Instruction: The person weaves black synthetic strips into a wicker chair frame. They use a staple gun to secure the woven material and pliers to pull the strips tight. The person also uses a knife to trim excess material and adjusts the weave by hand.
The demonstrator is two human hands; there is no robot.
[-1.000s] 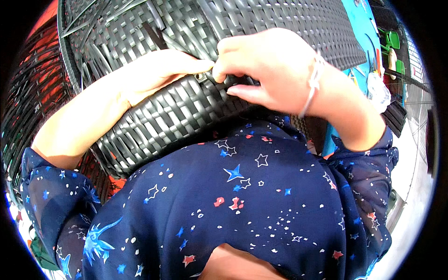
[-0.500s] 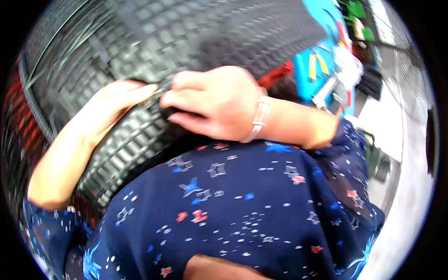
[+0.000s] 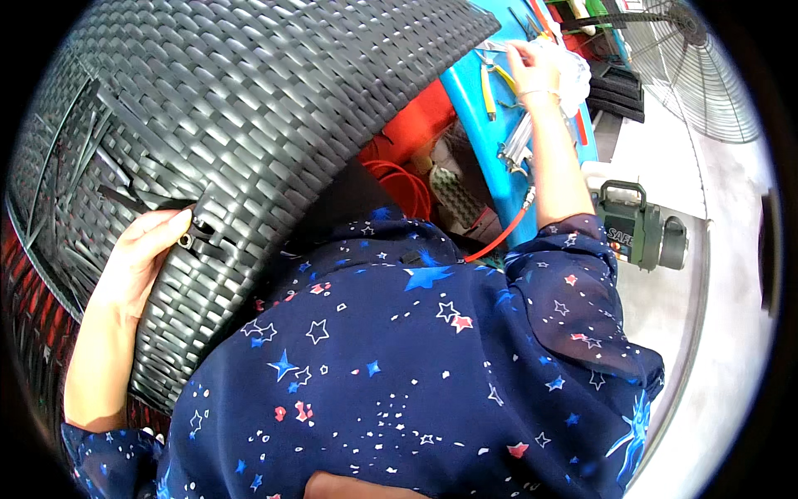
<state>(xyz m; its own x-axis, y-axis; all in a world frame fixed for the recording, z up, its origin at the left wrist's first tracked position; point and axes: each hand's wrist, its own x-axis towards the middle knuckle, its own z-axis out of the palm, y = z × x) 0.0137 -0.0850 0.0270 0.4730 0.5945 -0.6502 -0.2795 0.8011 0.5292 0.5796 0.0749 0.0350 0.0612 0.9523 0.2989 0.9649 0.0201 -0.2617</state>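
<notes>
1. The left hand (image 3: 145,254), at the near left, has thumb and fingertips pinched together at the weave of the black woven piece (image 3: 274,100); exactly what lies between them is partly hidden.
2. Just beside that thumb sits a small metal ring (image 3: 185,241). Steady thumb pressure here should keep the weave from slackening while one hand works alone.
3. The black woven piece slants from the near left to the far centre, against the starry top (image 3: 374,333). Letting the body back its near edge would likely help stop it turning.
4. Left of the ring, loose strands (image 3: 104,158) stick out across the weave; they are best kept clear of the pinch so none gets trapped.
5. The right hand (image 3: 534,71) is stretched out over the blue surface at the far right, fingers bent; whether it grips anything I cannot tell.
6. Near it lie yellow-handled pliers (image 3: 488,91), clear plastic (image 3: 573,75) and a metal tool (image 3: 517,145). A careful, separate grasp seems wise among such clutter.
7. Nearer, a red hose (image 3: 507,237) curves below the tool; the right forearm should avoid snagging it.
</notes>
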